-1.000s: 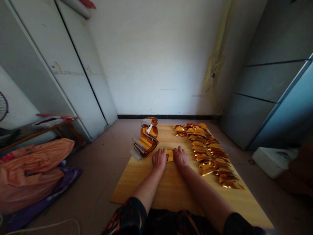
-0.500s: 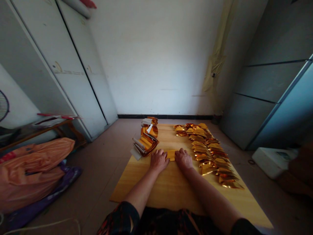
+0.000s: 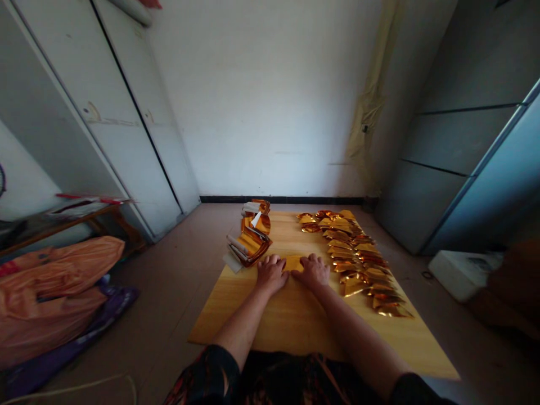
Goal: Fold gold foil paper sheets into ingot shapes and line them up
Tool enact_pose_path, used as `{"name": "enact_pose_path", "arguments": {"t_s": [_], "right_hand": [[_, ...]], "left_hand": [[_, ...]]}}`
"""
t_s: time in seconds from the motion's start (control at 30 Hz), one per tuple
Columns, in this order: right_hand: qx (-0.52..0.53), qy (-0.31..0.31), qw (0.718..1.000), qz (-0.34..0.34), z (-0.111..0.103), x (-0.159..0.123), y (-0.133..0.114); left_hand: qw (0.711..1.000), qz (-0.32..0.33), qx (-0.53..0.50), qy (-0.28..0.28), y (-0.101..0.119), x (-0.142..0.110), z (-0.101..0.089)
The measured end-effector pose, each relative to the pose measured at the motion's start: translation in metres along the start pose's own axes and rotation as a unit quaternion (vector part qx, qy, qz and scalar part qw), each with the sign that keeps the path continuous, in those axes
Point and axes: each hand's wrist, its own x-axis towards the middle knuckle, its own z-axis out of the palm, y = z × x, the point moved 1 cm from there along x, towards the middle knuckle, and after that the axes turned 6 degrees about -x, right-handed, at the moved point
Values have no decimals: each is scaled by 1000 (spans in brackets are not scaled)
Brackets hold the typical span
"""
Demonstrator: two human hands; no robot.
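A small piece of gold foil paper [image 3: 293, 262] lies on the wooden board [image 3: 291, 323] between my hands. My left hand [image 3: 270, 274] grips its left end, with the thumb at the near edge and the fingers curled on the far side. My right hand [image 3: 313, 272] pinches the right end in the same way. Both thumbs point inward, close to each other. Left of my hands sit bent stacks of gold foil sheets [image 3: 254, 243] with pale backs. To the right, several folded gold foil pieces [image 3: 340, 251] lie overlapping in rows.
Behind the board stands a white wall [image 3: 261, 112]. A grey cabinet [image 3: 126, 124] is on the left, with orange plastic bags [image 3: 63, 275] on the floor before it. At the right are a tall grey refrigerator [image 3: 447, 146] and a white box [image 3: 458, 274].
My thumbs have come closer together at the near edge of the gold foil paper. The view has shifted slightly; the stacks and folded pieces keep their places on the board.
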Motion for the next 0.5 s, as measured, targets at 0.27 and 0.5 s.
{"name": "enact_pose_path", "arguments": {"t_s": [0.27,0.5], "right_hand": [[30,-40,999,-15,-2,8,13],[25,-36,998,-53,-4,7,22]], "left_hand": [[1000,-2,-12,-21,-8,3,1],[999,33,-7,-36,-20,2,3]]}}
